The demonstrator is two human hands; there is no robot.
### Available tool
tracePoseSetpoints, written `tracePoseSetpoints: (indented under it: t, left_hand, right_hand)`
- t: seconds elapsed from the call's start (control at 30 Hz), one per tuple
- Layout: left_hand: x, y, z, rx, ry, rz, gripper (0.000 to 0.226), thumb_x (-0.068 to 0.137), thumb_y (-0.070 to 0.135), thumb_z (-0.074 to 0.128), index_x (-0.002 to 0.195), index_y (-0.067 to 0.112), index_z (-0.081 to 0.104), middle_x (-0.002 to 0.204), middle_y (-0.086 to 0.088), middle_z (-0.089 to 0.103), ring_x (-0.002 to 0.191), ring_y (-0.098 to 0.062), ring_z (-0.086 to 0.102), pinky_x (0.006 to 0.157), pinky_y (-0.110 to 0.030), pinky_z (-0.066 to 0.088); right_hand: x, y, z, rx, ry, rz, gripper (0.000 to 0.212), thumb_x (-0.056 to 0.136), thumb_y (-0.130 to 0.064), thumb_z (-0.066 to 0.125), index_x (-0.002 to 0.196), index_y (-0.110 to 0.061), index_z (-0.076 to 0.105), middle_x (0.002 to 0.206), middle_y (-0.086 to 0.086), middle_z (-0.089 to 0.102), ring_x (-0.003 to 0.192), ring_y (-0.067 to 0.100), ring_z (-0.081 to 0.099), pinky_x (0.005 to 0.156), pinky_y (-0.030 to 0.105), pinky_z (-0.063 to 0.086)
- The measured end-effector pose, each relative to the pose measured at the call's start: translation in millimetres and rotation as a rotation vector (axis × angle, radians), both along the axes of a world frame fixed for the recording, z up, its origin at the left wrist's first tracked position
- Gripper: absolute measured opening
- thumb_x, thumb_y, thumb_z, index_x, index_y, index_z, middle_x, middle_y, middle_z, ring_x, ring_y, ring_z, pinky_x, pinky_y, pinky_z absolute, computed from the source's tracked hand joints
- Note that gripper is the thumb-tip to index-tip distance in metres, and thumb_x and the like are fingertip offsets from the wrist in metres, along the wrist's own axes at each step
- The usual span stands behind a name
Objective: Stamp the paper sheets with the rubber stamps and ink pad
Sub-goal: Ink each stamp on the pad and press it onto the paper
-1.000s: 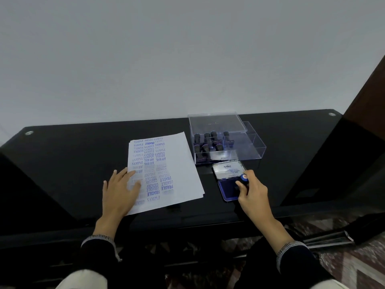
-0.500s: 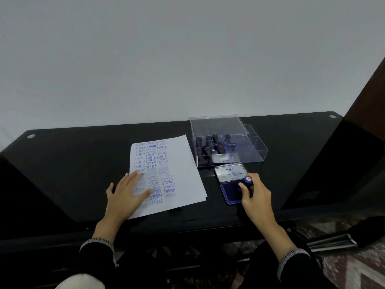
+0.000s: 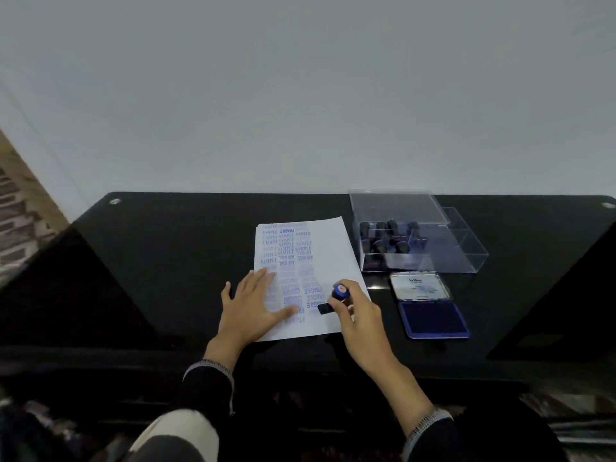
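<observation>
Paper sheets (image 3: 333, 261) lie mid-counter (image 3: 166, 261), near its front edge. I see my left hand (image 3: 253, 308) flat on them, fingers released; my right hand (image 3: 356, 315) grips a rubber stamp (image 3: 336, 298) on the paper (ink pad (image 3: 433, 320) open just rightward).

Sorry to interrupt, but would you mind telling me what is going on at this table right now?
A person is stamping paper. The left hand rests flat on the paper sheet, already full of blue SAMPLE, FRAGILE and AIR MAIL marks. The right hand grips a blue-topped rubber stamp at the sheet's near right part. The open ink pad lies to the right, with a clear box of stamps behind it.
</observation>
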State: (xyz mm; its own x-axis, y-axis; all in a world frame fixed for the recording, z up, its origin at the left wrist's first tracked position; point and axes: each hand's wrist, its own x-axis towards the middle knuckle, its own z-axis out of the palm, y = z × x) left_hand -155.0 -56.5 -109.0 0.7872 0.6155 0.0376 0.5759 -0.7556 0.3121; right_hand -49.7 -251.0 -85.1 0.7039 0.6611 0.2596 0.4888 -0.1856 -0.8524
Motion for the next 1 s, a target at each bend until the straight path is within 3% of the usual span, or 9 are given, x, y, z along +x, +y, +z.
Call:
tracePoseSetpoints:
  t: [0.17,0.57,0.9,1.0]
  left_hand:
    - [0.2,1.7,-1.9,-0.002,-0.011,-0.001,0.119,0.052,0.1,0.017,0.15,0.032,0.022,0.159,0.012,0.014,0.146,-0.009,0.008,0.117,-0.051,-0.002]
    - [1.8,3.7,-5.0,0.017,-0.004,-0.003,0.117,0.054,0.098,0.019,0.15,0.03,0.022,0.159,0.01,0.015,0.147,-0.012,0.009,0.116,-0.054,-0.002]
    - [1.5,3.3,-5.9,0.031,-0.018,-0.001,0.111,0.06,0.096,0.024,0.149,0.03,0.023,0.159,0.011,0.016,0.146,-0.011,0.01,0.116,-0.054,-0.001]
    - [1.7,2.5,-4.5,0.017,-0.016,0.002,0.103,0.068,0.09,0.036,0.15,0.029,0.023,0.159,0.011,0.015,0.146,-0.011,0.009,0.117,-0.053,-0.002]
  right_hand:
    - [-7.4,7.1,-2.3,-0.13,-0.189,0.009,0.012,0.096,-0.03,0.053,0.107,-0.028,0.049,0.081,-0.02,0.05,0.082,0.004,0.049,0.069,0.022,0.041]
    - [-14.8,12.7,-3.4,-0.187,-0.224,-0.032,0.019,0.095,-0.03,0.054,0.113,-0.024,0.052,0.082,-0.022,0.043,0.082,0.008,0.05,0.066,0.013,0.036]
    - [-17.2,13.4,-5.8,-0.18,-0.227,-0.033,0.023,0.094,-0.03,0.056,0.115,-0.021,0.054,0.092,-0.012,0.051,0.088,0.011,0.056,0.075,0.02,0.045]
    - [-17.5,13.7,-6.4,-0.185,-0.236,-0.029,0.025,0.094,-0.03,0.056,0.118,-0.022,0.054,0.093,-0.013,0.05,0.089,0.01,0.055,0.076,0.019,0.044]
